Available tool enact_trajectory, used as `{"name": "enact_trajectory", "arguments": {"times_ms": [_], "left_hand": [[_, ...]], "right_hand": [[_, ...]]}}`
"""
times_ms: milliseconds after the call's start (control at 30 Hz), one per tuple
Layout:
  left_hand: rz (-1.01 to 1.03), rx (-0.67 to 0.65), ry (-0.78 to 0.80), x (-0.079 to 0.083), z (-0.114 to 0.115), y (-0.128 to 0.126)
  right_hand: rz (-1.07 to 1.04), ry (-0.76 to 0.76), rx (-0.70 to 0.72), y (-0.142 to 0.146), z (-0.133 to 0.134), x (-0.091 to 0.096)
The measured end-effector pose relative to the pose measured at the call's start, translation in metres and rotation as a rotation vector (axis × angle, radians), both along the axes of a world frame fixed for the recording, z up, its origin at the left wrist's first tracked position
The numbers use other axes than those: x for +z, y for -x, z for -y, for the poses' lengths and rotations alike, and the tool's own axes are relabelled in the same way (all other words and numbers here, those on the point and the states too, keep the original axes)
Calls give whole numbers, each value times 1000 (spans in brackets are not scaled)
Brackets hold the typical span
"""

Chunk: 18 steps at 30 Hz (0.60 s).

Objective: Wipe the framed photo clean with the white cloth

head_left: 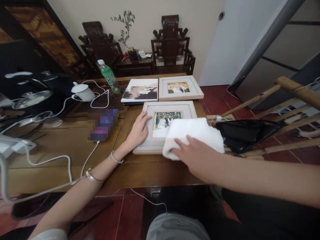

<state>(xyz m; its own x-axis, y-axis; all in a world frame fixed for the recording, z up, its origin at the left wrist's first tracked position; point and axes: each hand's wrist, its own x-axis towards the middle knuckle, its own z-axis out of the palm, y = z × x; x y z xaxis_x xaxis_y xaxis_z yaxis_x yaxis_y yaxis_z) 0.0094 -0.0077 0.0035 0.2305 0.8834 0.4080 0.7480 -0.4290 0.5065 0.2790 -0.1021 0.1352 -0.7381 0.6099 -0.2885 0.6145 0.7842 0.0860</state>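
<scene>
A picture frame (148, 141) with a pale wooden edge and a photo of two people in it lies flat on the wooden table. My left hand (138, 131) grips its left side, the fingertips resting on the pale mat. In my right hand (191, 150) is a folded white towel (200, 128), pressed over the frame's right part and hanging past its near right edge. The towel hides the frame's right side and part of the photo. Behind it lie a second picture frame (163, 98) and a photo panel (147, 96), side by side.
A green-labelled bottle (109, 76), a white lidded cup (83, 91) and a phone (103, 126) on a charging cable stand or lie to the left. White cables (61, 159) cross the table's left part. A bamboo chair (297, 91) with a black bag (243, 133) is at the right.
</scene>
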Motion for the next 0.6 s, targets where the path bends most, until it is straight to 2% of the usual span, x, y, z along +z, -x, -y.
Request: {"name": "enact_trajectory", "arguments": {"times_ms": [67, 133, 233, 433, 533, 600], "left_hand": [[2, 4, 1, 0, 0, -1], [1, 7, -3, 0, 1, -1], [-5, 7, -4, 1, 0, -1], [10, -3, 22, 2, -2, 3], [14, 3, 24, 2, -2, 3], [14, 1, 22, 3, -3, 3]], "right_hand": [[-26, 71, 37, 4, 14, 7], [-41, 105, 29, 4, 11, 6], [-72, 85, -17, -2, -22, -7], [-52, -59, -68, -24, -119, -32], [-32, -122, -41, -30, -136, -35], [-23, -128, -40, -27, -126, -35]]}}
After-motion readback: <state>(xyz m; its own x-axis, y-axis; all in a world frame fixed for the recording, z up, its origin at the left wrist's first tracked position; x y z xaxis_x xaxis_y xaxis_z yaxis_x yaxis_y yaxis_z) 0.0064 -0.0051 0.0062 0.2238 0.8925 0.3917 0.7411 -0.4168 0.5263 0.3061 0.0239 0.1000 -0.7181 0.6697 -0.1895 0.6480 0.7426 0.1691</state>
